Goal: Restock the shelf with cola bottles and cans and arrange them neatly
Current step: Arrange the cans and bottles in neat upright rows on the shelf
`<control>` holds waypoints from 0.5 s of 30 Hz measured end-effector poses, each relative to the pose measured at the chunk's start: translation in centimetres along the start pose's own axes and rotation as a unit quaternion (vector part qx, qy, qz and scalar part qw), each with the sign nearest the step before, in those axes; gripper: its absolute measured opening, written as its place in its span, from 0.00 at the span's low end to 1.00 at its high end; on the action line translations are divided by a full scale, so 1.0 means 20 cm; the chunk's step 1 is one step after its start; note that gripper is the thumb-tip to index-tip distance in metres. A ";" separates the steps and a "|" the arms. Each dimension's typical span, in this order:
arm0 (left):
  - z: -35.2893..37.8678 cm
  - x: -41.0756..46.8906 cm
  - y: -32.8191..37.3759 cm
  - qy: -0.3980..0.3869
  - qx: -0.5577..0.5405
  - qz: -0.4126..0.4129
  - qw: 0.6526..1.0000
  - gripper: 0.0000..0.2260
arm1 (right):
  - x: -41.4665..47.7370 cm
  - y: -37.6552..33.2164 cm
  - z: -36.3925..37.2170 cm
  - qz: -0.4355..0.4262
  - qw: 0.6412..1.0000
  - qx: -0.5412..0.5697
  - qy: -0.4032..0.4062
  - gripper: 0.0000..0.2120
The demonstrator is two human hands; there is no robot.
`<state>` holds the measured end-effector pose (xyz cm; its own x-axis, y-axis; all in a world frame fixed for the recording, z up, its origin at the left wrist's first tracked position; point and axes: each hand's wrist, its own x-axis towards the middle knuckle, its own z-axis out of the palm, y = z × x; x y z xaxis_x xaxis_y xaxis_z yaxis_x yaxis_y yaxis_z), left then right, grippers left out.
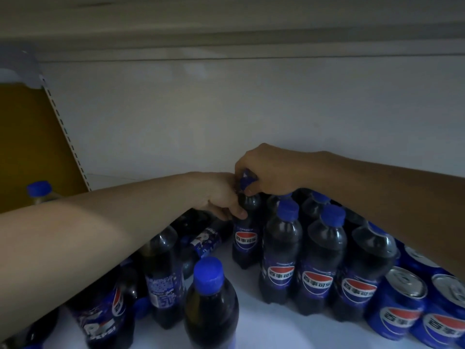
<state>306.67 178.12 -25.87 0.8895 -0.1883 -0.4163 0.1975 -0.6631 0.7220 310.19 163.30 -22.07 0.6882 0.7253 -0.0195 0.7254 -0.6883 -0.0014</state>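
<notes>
Head view: the right hand [264, 172], reaching in from the right of the frame, is clamped from above on the blue cap [246, 183] of a bottle [245, 245], fingers curled round it. The left hand [221, 197], coming from the left, grips the same bottle just below, at its shoulder, thumb and fingers wrapped round the dark plastic. That bottle stands upright on the white shelf [251, 321] at centre frame, its red-and-blue label facing the camera.

Just right of it a row [323, 268] of like bottles stands upright, side by side, labels forward, with more blue caps showing behind, partly hidden under the right forearm. Further right, in the lower right corner, blue cans [400, 306] stand upright close together, silver tops up.

At lower centre a near bottle [210, 306] stands alone, apart from the row. Lower left, under the left forearm, loose bottles [161, 273] stand with labels turned different ways, and one lying bottle [206, 241] rests on its side behind them. At the left edge an edge bottle's blue cap [39, 190] shows above the forearm.

Behind everything runs a pale back panel [226, 109]; at upper left a slotted upright [68, 137] borders a yellow panel [30, 137].
</notes>
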 end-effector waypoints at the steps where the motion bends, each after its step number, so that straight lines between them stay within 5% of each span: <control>1: -0.01 -0.01 0.01 0.005 0.034 -0.006 0.999 0.25 | -0.03 -0.01 -0.02 0.004 1.000 -0.006 0.013 0.21; 4: -0.11 -0.09 0.04 0.017 0.158 0.001 0.987 0.42 | -0.17 -0.10 -0.08 -0.006 0.987 0.008 0.159 0.14; 6: -0.19 -0.18 0.04 0.059 0.232 0.029 0.970 0.44 | -0.29 -0.20 -0.11 -0.039 0.972 0.105 0.208 0.11; 10: -0.27 -0.43 0.03 0.200 0.235 0.106 0.945 0.15 | -0.49 -0.40 -0.07 -0.119 0.961 0.246 0.047 0.13; 15: -0.08 -0.78 -0.08 0.278 0.086 0.195 0.937 0.07 | -0.52 -0.50 0.06 -0.139 0.957 0.256 0.007 0.18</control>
<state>293.25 183.24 -19.61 0.9670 -0.0657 0.2463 -0.2131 -0.7382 0.6400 295.78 162.55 -22.97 0.4731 0.8785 0.0669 0.7807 -0.3828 -0.4939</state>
